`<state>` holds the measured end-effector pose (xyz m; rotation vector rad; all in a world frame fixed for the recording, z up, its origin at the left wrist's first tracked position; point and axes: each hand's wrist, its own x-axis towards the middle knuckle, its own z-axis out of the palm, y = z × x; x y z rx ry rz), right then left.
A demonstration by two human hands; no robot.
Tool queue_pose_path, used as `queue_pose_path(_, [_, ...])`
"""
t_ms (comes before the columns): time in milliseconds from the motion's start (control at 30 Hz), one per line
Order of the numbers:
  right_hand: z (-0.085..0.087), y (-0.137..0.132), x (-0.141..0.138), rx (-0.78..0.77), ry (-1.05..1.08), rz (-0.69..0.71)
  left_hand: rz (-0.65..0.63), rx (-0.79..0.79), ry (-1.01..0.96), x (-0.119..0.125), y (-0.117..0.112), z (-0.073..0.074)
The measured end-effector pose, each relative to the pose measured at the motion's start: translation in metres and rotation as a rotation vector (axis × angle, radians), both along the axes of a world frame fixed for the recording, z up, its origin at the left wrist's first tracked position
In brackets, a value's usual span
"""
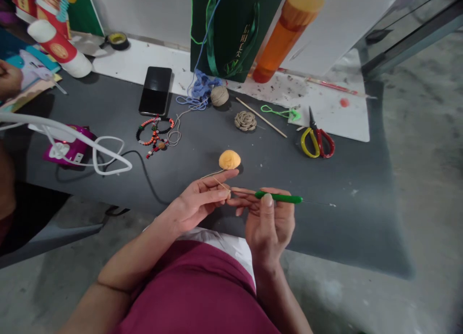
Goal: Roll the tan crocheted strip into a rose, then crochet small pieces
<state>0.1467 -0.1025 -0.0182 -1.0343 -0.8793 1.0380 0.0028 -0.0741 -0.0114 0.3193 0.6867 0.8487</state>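
Note:
My right hand (270,220) grips a crochet hook (280,197) by its green handle, thumb pressed on top. The hook's tip points left and meets my left fingertips. My left hand (202,199) pinches a thin yellow yarn (221,183) between thumb and fingers, its index finger stretched out. Whether the yarn is looped on the hook is too small to tell. Just beyond my left fingertips, a yellow ball of yarn (229,159) rests on the grey table (347,189).
Red-and-yellow scissors (317,136) lie right, near a thin stick (261,117) and a coiled beige piece (245,121). Behind are a beige yarn ball (219,96), phone (155,90), dark green bag (235,34) and orange bottle (285,37). A white cable (112,167) and another person's hand (9,80) are left.

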Motion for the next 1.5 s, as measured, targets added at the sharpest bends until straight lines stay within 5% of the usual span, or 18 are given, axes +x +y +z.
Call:
queue_pose_path(600, [-0.003, 0.002, 0.005, -0.234, 0.268, 0.134, -0.182, 0.020, -0.160, -0.002, 0.000, -0.005])
queue_pose_path(833, [-0.004, 0.000, -0.011, -0.053, 0.244, 0.062, -0.056, 0.116, -0.151, 0.007, -0.003, 0.002])
queue_pose_path(1167, [-0.003, 0.000, -0.007, -0.016, 0.066, 0.040, 0.005, 0.174, 0.003, 0.003, -0.005, -0.003])
queue_pose_path(1333, [-0.002, -0.003, -0.007, 0.015, -0.120, -0.010, 0.134, 0.180, 0.199, 0.005, -0.007, 0.000])
queue_pose_path(1500, [-0.002, -0.005, -0.005, 0.146, -0.257, -0.010, 0.248, 0.155, 0.195, 0.009, -0.007, 0.003])
